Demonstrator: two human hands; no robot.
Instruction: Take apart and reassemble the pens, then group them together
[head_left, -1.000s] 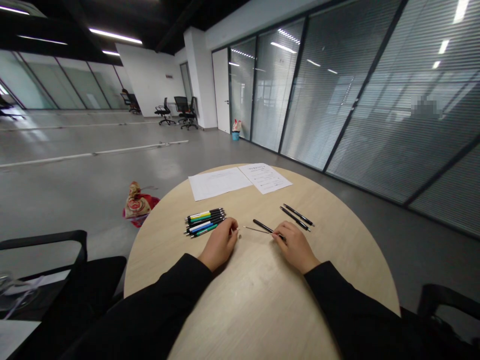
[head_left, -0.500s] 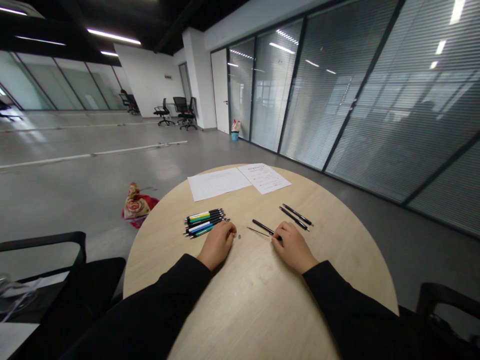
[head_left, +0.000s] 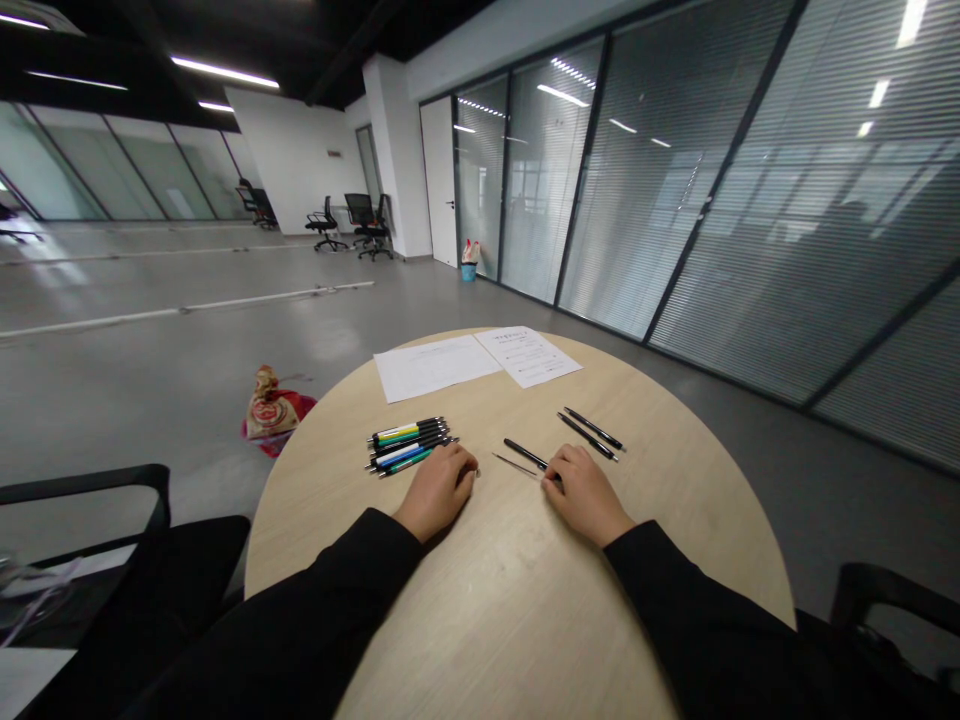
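Observation:
My left hand (head_left: 441, 487) rests low on the table with its fingers curled. Its fingertips close on a small greyish piece (head_left: 478, 473), mostly covered and too small to name. My right hand (head_left: 586, 493) is closed over the near end of a black pen barrel (head_left: 523, 452), and its fingers hide that end. Beside the barrel lies a thin pen refill (head_left: 513, 464), reaching close to the right fingertips. Left of my left hand is a row of several pens (head_left: 409, 436) with black, yellow, green, blue and white barrels. Two black pens (head_left: 590, 432) lie beyond my right hand.
Two printed paper sheets (head_left: 439, 367) lie at the far side of the round wooden table (head_left: 480, 620). A chair (head_left: 157, 500) stands at the left, another armrest (head_left: 892, 590) at the right. A bin with a brown bag (head_left: 271, 410) is on the floor.
My left hand has shifted slightly right, and its fingertips now cover most of the small greyish piece that lay apart from them. My right hand looks almost unmoved.

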